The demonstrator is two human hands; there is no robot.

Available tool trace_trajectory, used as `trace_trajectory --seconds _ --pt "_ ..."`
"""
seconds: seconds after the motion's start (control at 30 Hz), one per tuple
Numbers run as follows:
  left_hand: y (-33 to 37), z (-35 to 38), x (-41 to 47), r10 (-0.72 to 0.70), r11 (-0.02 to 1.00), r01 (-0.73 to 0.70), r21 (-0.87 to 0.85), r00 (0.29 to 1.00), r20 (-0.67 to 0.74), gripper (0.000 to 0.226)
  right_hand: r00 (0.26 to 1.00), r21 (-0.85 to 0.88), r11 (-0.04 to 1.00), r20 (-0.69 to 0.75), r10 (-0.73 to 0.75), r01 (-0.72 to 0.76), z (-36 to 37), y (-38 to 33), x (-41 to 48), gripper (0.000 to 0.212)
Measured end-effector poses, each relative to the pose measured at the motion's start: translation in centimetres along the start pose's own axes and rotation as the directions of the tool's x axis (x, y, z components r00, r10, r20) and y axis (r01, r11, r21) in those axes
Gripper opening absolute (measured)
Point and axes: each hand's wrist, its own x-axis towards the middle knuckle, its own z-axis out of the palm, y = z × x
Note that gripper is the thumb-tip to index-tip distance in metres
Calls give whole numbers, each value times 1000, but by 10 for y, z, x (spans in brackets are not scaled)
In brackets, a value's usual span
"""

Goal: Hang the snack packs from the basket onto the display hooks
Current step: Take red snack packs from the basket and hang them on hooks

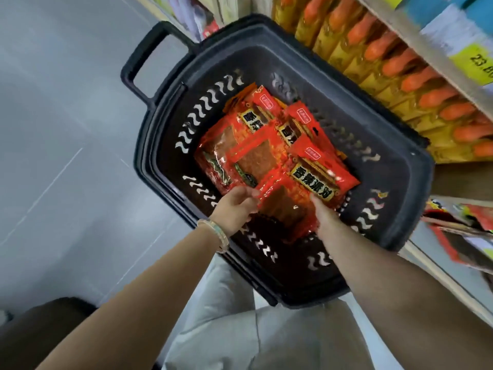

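Note:
A dark plastic basket (400,182) stands on the floor below me, holding several red snack packs (256,145) in an overlapping pile. Both my hands reach into its near end. My left hand (234,209), with a beaded bracelet at the wrist, pinches the left edge of the nearest red pack (282,206). My right hand (324,214) is on that pack's right edge, its fingers hidden under the pack. No display hooks show plainly.
The basket's long handle (144,65) sticks out to the upper left over grey floor. Shelves on the right carry rows of yellow bottles with orange caps (394,65). Red packs (464,225) show at the right edge. My light trousers are below the basket.

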Motion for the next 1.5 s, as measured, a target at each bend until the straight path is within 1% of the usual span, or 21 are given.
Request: trace_trajectory --seconds 0.07,0.13,0.27,0.33,0.43,0.5,0.53,0.6,0.67,0.73,0.77,0.83,0.9,0.97,1.0,1.1,1.2,1.27,1.33,1.4,1.5 --pt "4 -8 8 11 999 -12 43 1000 22 15 974 -51 991 -189 -128 121 2 1 1 80" --pt "8 -17 15 5 995 -7 98 1000 17 15 921 -120 957 -265 -287 263 0 3 -8 63" --pt "15 -38 29 -14 983 11 185 1000 15 9 756 -192 792 -237 -610 579 -8 6 -42 30" --pt "19 -46 38 -35 965 36 261 999 -8 11 666 -229 699 -212 -715 678 -9 4 -62 15" --pt "29 -50 45 -79 972 77 223 997 -3 18 587 -288 604 -152 -795 743 -8 -4 -89 27" --pt "40 -51 46 -31 977 19 214 998 53 35 565 -221 573 -103 -818 789 -6 -11 -102 29" --pt "47 -51 45 -6 971 -17 239 996 93 43 577 -172 579 -68 -814 797 -3 -16 -108 23" --pt "59 -52 44 7 975 -34 220 993 121 58 669 -50 667 31 -743 743 6 -24 -115 15" --pt "68 -54 46 -5 990 -2 139 999 49 65 811 120 832 184 -555 542 19 -30 -115 34" --pt "73 -59 50 44 992 -36 117 997 -61 45 876 201 922 300 -378 330 30 -29 -108 46" --pt "74 -63 51 65 989 -52 141 994 -87 34 879 192 930 313 -360 312 32 -26 -100 41" --pt "71 -69 52 80 974 -55 222 991 -107 23 907 136 934 228 -353 329 33 -16 -80 35" --pt "65 -73 54 76 965 -37 260 987 -143 11 953 96 950 35 -300 296 27 -4 -58 47" --pt "59 -74 58 57 975 -15 224 982 -181 8 955 57 964 -164 -248 260 18 7 -39 59" --pt "58 -73 60 33 980 5 198 981 -191 7 960 58 976 -203 -194 210 15 11 -30 69" --pt "56 -69 66 36 964 19 267 979 -201 8 991 167 980 -99 -93 108 10 9 -15 86" --pt "52 -66 66 21 970 28 242 981 -195 5 984 61 988 -119 -135 143 7 1 -10 89" --pt "53 -65 63 27 970 20 241 981 -190 12 969 5 982 -162 -185 189 5 -1 -12 82" --pt "55 -67 60 47 973 1 229 978 -203 7 954 54 964 -171 -247 259 3 -3 -21 64" --pt "61 -68 54 54 982 -13 186 975 -217 5 936 111 933 -132 -326 341 0 -6 -34 49" --pt "74 -66 43 90 977 -46 207 974 -210 13 905 189 887 -29 -423 421 -6 -4 -63 40"
